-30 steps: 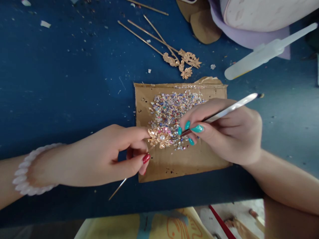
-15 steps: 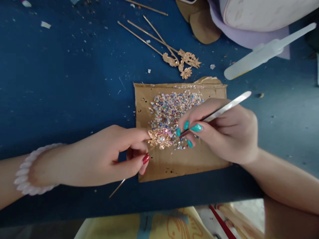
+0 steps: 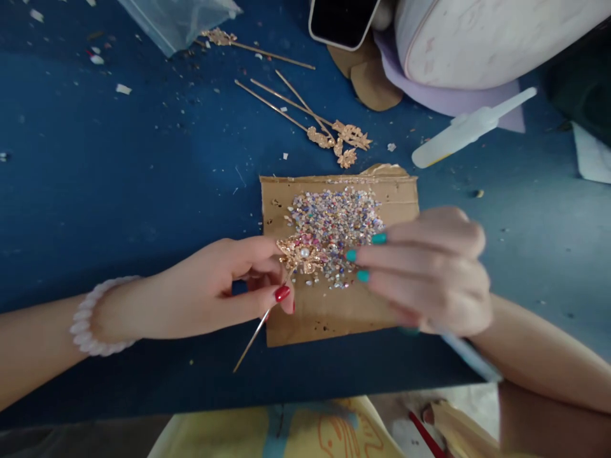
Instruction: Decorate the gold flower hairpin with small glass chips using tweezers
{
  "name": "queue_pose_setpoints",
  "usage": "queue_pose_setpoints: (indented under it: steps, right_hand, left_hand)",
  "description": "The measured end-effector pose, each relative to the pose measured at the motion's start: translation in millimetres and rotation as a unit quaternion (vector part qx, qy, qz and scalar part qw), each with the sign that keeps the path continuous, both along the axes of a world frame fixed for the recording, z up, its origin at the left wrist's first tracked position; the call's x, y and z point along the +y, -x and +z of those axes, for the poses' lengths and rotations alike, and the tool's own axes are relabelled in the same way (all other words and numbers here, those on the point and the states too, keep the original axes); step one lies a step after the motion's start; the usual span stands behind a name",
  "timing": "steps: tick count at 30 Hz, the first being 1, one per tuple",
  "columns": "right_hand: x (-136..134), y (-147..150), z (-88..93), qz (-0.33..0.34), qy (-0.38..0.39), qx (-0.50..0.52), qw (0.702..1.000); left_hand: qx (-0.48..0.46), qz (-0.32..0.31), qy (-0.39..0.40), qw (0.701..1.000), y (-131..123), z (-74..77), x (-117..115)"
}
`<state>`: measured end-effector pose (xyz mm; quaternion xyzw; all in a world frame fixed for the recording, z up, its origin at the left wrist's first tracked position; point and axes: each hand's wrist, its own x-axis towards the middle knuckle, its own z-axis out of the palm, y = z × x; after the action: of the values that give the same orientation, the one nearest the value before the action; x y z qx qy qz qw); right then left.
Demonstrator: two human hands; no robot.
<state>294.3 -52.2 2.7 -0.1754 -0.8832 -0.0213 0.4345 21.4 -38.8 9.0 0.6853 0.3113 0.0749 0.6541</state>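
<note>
My left hand, with a pale bead bracelet at the wrist, pinches a gold hair stick just below its flower-shaped head. The head carries a white pearl and pink stones. My right hand is blurred by motion, its back turned up and its fingers pointing left over the rhinestones. Tucked within it, slim silvery tweezers stick out at the lower right; their tips are hidden. Many small rhinestones in mixed colours lie on a piece of cardboard under both hands.
Several more gold hair sticks lie beyond the cardboard. A translucent glue bottle is at right. A phone, a whitish rounded bag and a clear plastic bag are at the far side of the blue table.
My right hand has rolled over and drawn back from the flower head; the tweezers' rear end has swung from upper right to lower right. My left hand has tilted the hair stick. The view has shifted.
</note>
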Motion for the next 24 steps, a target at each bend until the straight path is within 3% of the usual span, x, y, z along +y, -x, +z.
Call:
queue_pose_setpoints:
  steps: [1,2,5,9,12,18,24]
  right_hand:
    - [-2,3,0.0,0.014,-0.101,-0.024,0.995]
    - [-5,6,0.0,0.009,-0.144,-0.050,0.988]
    - [-17,20,-0.2,0.029,-0.181,-0.125,0.975]
    - [-35,37,-1.2,0.042,-0.086,-0.187,0.978]
    - [-44,44,-4.4,0.053,-0.060,-0.223,0.972]
    - [-47,49,-10.7,0.064,-0.055,-0.213,0.973]
    - [-43,49,-10.0,0.064,-0.110,-0.189,0.974]
  left_hand:
    - [-0.009,0.003,0.011,1.000,1,-2.5,0]
    - [-0.018,0.003,0.018,1.000,1,-5.1,0]
    - [-0.040,0.047,0.050,0.997,1,-11.1,-1]
    - [-0.051,0.072,0.053,0.995,-3,-10.6,-6]
    - [-0.048,0.077,0.059,0.994,-6,-7.0,-11]
    - [-0.033,0.064,0.079,0.994,-7,-6.5,-18]
    - [-0.036,0.038,0.057,0.997,-8,-5.4,-20]
